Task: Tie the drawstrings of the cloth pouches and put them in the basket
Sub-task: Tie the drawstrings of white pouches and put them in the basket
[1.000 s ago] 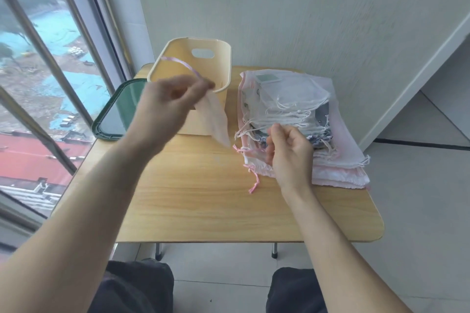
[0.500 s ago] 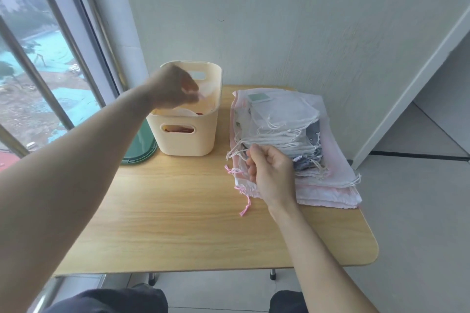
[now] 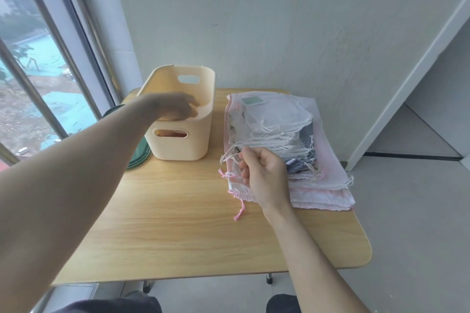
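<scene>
left hand [image 3: 175,107], grip now empty and relaxed, has dropped its pouch into the basket [image 3: 201,134]; right hand [image 3: 264,175] pinches the next drawstring [image 3: 229,155].

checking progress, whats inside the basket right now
The left hand reaches into the basket over pale cloth; something orange shows through the front handle slot. The walls hide the rest, so no count.

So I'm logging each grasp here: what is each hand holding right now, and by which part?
The right hand pinches a white drawstring of the pouch stack. The left hand, blurred over the basket, shows no clear grip.
</scene>
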`<act>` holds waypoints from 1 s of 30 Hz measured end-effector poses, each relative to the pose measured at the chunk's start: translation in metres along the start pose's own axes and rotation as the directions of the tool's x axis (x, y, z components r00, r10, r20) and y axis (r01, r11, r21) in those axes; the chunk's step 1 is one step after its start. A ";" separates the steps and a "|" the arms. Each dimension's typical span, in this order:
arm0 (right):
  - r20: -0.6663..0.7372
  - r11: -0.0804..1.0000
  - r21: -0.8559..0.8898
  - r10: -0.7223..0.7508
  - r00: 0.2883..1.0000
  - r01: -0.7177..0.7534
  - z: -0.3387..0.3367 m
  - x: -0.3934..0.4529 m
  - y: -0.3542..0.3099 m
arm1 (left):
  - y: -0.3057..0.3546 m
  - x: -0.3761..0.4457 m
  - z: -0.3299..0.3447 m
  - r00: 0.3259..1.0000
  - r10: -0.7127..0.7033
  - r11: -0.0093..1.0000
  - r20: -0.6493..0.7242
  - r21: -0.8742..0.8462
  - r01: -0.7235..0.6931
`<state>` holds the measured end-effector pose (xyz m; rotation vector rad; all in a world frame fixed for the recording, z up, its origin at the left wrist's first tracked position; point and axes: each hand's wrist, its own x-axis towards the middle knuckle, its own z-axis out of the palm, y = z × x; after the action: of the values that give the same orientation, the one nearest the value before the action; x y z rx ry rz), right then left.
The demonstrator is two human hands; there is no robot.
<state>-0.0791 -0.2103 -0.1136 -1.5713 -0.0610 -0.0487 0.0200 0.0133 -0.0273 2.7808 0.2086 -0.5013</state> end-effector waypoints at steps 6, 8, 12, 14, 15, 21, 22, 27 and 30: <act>-0.015 0.999 -0.034 0.012 1.000 -0.013 -0.008 0.005 0.001 | 0.003 0.014 -0.009 0.954 -0.177 0.967 0.242 0.223 0.123; -0.014 1.000 -0.024 0.011 1.000 -0.011 -0.009 0.006 -0.001 | 0.007 0.015 -0.016 0.976 -0.165 0.965 0.144 0.230 0.129; -0.021 1.000 -0.021 -0.003 1.000 0.003 -0.015 0.008 -0.003 | 0.041 0.006 -0.030 0.844 0.084 0.996 -0.530 0.016 -0.089; -0.058 1.000 -0.013 -0.009 0.998 0.009 -0.020 0.009 -0.004 | 0.074 -0.011 -0.028 0.655 0.152 0.943 -0.740 -0.090 -0.321; -0.091 1.000 -0.007 -0.010 0.996 0.010 -0.024 0.010 -0.006 | 0.090 -0.018 -0.023 0.606 0.211 0.902 -0.767 -0.087 -0.423; -0.345 0.998 0.057 0.045 0.937 -0.026 -0.050 0.016 -0.010 | 0.143 -0.004 0.041 0.780 0.473 0.860 -0.410 0.024 -0.509; -0.362 0.998 0.060 0.045 0.931 -0.025 -0.052 0.016 -0.010 | 0.144 0.001 0.053 0.810 0.487 0.867 -0.326 0.067 -0.494; -0.383 0.997 0.080 0.051 0.922 -0.022 -0.063 0.016 -0.013 | 0.140 0.021 0.093 0.863 0.473 0.881 -0.175 0.107 -0.461; -0.377 0.992 0.122 0.078 0.923 -0.033 -0.066 0.017 -0.014 | 0.142 0.022 0.098 0.816 0.492 0.870 -0.304 0.210 -0.446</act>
<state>-0.0624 -0.2765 -0.0980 -1.4240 0.2835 -0.3013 0.0368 -0.1502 -0.0838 2.8766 -0.4520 0.1115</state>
